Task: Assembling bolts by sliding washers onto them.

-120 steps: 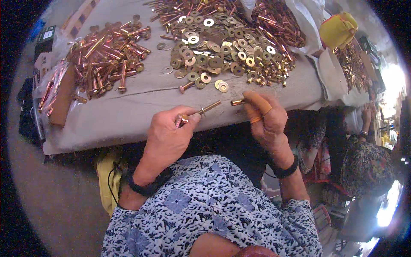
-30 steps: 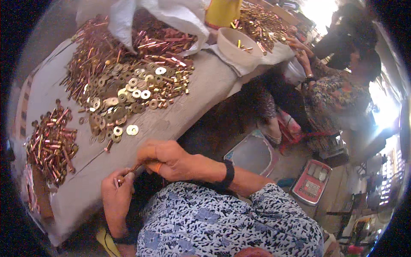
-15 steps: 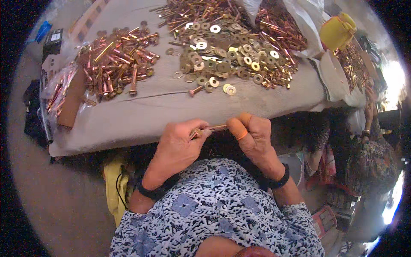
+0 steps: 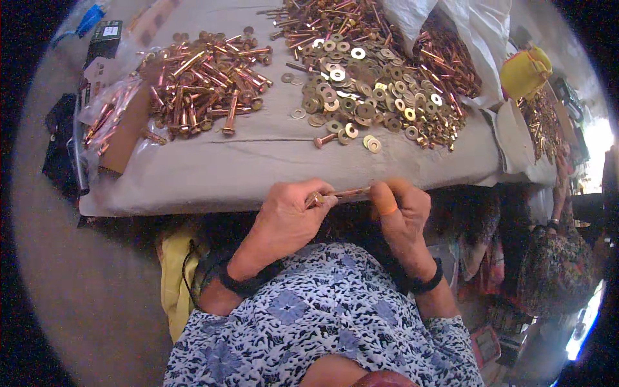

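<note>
Just off the near edge of the table, a copper-coloured bolt [image 4: 350, 193] lies roughly level between my two hands. My left hand [image 4: 289, 211] is closed round its head end, where a brassy hex piece shows between thumb and fingers. Orange finger covers are on the thumb and a finger of my right hand [image 4: 405, 209], which pinches the bolt's other end; that tip is hidden by the fingers. Beyond my hands, flat brass-coloured washers [image 4: 365, 111] lie heaped with small nuts [image 4: 438, 134]. A single bolt [image 4: 326, 140] rests at the front of that heap.
A pile of bolts [image 4: 200, 97] sits on the left of the covered table [image 4: 213, 177]. Beside it stand a brown cardboard piece [image 4: 126, 132] and a clear bag of bolts [image 4: 106, 119]. More bolts [image 4: 342, 19] lie at the back. A yellow object [image 4: 525, 72] is at the far right.
The whole view has shifted, so the table and hands appear further right. Both hands keep their hold on the bolt, and the right fingers have turned slightly round its end.
</note>
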`<action>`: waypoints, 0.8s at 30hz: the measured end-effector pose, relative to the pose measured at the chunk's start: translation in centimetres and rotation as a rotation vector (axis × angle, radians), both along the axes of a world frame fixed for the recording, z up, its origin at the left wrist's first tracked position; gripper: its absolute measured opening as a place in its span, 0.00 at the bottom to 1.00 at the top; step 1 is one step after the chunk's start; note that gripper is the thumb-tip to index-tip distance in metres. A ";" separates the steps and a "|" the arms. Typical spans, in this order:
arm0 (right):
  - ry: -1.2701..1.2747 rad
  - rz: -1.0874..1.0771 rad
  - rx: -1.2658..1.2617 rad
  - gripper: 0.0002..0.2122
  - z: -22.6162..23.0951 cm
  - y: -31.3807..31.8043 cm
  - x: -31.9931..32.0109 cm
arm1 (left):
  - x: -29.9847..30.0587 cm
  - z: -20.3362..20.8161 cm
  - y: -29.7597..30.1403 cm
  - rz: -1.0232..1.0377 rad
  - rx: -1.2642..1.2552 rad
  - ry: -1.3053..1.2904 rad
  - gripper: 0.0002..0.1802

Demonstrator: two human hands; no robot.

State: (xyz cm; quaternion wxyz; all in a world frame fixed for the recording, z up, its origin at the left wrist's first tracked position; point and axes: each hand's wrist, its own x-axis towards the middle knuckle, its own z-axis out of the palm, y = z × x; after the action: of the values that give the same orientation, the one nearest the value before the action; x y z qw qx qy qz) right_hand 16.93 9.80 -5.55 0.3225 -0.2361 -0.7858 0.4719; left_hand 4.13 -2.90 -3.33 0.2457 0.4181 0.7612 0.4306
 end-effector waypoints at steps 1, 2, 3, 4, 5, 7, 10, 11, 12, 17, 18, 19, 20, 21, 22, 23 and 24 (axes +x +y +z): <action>0.079 -0.033 0.015 0.10 -0.2 -0.2 -0.3 | -0.1 0.1 0.0 0.005 -0.016 -0.005 0.07; 0.157 -0.065 0.030 0.09 -0.7 -0.3 -0.7 | -0.2 0.3 0.0 0.010 -0.032 -0.009 0.08; 0.236 -0.098 0.045 0.08 -0.9 -0.4 -0.9 | -0.2 0.4 0.0 0.014 -0.048 -0.014 0.08; 0.162 -0.020 0.064 0.07 -0.8 -0.1 -0.7 | -0.3 0.4 -0.1 0.015 -0.064 -0.036 0.08; 0.087 0.058 0.084 0.06 -0.6 0.4 -0.1 | -0.4 0.3 -0.1 0.016 -0.079 -0.058 0.08; -0.011 0.117 0.100 0.04 -0.4 0.7 0.4 | -0.4 -0.2 -0.1 0.014 -0.052 -0.058 0.08; 0.045 0.026 0.056 0.03 -0.4 0.0 -0.1 | -0.5 -0.4 -0.2 0.001 -0.010 -0.025 0.10; 0.148 -0.026 0.020 0.03 -0.4 -0.7 -0.8 | -0.7 0.0 -0.1 -0.005 -0.054 -0.038 0.11; 0.252 -0.078 -0.017 0.03 -0.4 -1.1 -1.3 | -0.9 0.3 -0.1 -0.012 -0.097 -0.050 0.12; -0.063 0.122 -0.002 0.02 -0.2 1.0 0.6 | -0.7 0.1 -0.3 -0.055 -0.095 -0.078 0.11; -0.133 0.127 -0.074 0.03 -0.6 1.3 0.9 | -0.6 0.0 -0.3 -0.065 -0.083 -0.077 0.11; -0.058 0.084 -0.074 0.03 -1.1 1.2 1.0 | -0.6 -0.1 -0.2 -0.043 -0.087 -0.092 0.11; 0.016 0.039 -0.072 0.03 -1.6 0.9 0.8 | -0.8 -0.2 0.0 -0.021 -0.091 -0.108 0.11; 0.091 -0.008 -0.070 0.03 -1.8 0.6 0.6 | -0.9 -0.2 0.1 -0.002 -0.096 -0.122 0.11; 0.134 0.004 -0.069 0.04 -1.6 0.4 0.2 | -0.9 -0.3 0.3 0.018 -0.103 -0.141 0.10; 0.181 0.024 -0.069 0.05 -1.3 0.1 -0.4 | -0.8 -0.3 0.3 0.047 -0.111 -0.154 0.10; 0.228 0.043 -0.068 0.06 -1.1 0.1 -0.8 | -0.8 -0.1 0.2 0.075 -0.118 -0.168 0.10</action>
State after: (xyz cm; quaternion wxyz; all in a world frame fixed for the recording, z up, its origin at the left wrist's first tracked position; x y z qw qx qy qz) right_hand 16.17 9.85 -6.68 0.3912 -0.1747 -0.7325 0.5291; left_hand 3.37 -2.70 -3.48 0.3164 0.3365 0.7773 0.4273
